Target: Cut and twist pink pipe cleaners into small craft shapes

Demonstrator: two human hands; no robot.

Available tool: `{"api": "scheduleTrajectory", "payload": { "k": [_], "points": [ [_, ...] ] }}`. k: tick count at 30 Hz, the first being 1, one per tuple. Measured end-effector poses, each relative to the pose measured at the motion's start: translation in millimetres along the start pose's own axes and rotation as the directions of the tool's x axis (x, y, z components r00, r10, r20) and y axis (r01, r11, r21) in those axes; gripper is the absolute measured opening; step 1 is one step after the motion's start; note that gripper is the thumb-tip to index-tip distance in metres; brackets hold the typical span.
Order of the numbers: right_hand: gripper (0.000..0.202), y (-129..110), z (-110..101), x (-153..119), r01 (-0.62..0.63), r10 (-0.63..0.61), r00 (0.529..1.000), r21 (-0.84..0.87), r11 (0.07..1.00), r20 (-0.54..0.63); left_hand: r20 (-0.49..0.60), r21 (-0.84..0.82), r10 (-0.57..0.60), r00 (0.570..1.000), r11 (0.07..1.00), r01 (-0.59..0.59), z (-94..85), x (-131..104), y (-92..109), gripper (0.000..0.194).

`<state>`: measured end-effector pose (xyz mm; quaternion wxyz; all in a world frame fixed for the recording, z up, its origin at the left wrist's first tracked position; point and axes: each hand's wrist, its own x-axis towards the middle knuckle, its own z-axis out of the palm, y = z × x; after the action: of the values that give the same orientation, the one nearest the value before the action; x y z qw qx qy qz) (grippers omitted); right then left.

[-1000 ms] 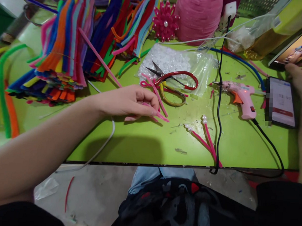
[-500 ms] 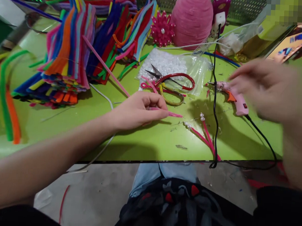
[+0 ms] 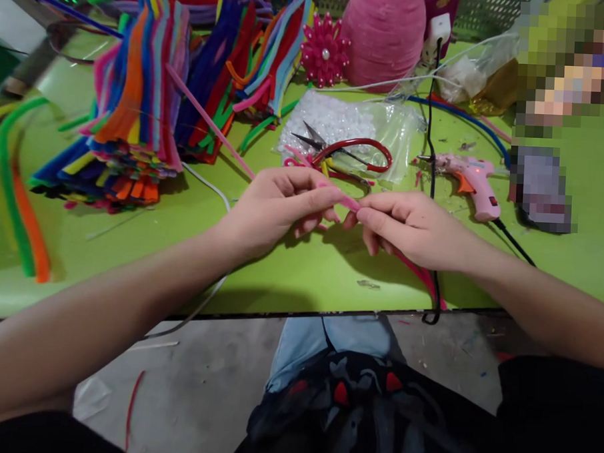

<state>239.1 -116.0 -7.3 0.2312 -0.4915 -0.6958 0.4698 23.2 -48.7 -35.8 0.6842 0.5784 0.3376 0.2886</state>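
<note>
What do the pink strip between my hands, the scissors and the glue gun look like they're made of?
Pink strip: probably fuzzy chenille fibre, given its soft, matte look; any core is hidden.
Scissors: blades seem metal, dark grey with slight sheen; the red handle looks glossy, perhaps plastic-coated.
Glue gun: likely moulded plastic, judging by its smooth pink body.

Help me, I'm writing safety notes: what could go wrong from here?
The black cord passes under the right hand, which pinches a pink strip, so a sideways move might snag it. The pink glue gun has a glowing light; its tip, close to that cord, may be hot. The open scissors lie partly on the bag of white beads; a knock could pierce it.
</note>
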Motion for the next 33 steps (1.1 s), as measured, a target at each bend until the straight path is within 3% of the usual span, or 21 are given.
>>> {"api": "scheduleTrajectory", "payload": {
  "k": [5, 11, 14, 21, 27, 30, 33],
  "points": [
    [0.030, 4, 7, 2, 0.001, 0.002, 1.000, 0.105, 0.994, -0.023, 0.014, 0.068, 0.076, 0.997, 0.995, -0.077, -0.2, 0, -1, 0.028],
    [0.028, 6, 5, 1, -0.017, 0.000, 0.996, 0.204, 0.979, 0.085, 0.047, 0.148, 0.107, 0.993, 0.982, -0.113, -1.8, -3, 10, 0.026],
    [0.028, 6, 4, 2, 0.006, -0.021, 0.996, 0.177, 0.984, 0.081, 0.060, 0.176, 0.098, 0.993, 0.979, -0.107, -4.2, -3, 14, 0.023],
    [0.034, 9, 3, 1, 0.051, -0.052, 0.998, -0.023, 0.998, -0.031, 0.022, 0.213, 0.066, 0.998, 0.975, -0.069, -8.2, 1, 14, 0.027],
    [0.036, 11, 3, 3, 0.062, -0.066, 0.997, -0.107, 0.992, -0.027, 0.037, 0.114, 0.051, 0.998, 0.992, -0.055, -6.8, 6, 8, 0.040],
    [0.033, 10, -12, 4, 0.068, -0.081, 0.996, -0.280, 0.958, -0.036, -0.004, 0.084, 0.051, 0.999, 0.995, -0.051, -14.8, 11, 4, 0.041],
    [0.027, 10, -38, 0, -0.020, -0.096, 0.979, -0.551, 0.834, -0.182, 0.020, 0.150, 0.014, 1.000, 0.988, -0.017, -28.2, 18, 5, 0.039]
  ]
}}
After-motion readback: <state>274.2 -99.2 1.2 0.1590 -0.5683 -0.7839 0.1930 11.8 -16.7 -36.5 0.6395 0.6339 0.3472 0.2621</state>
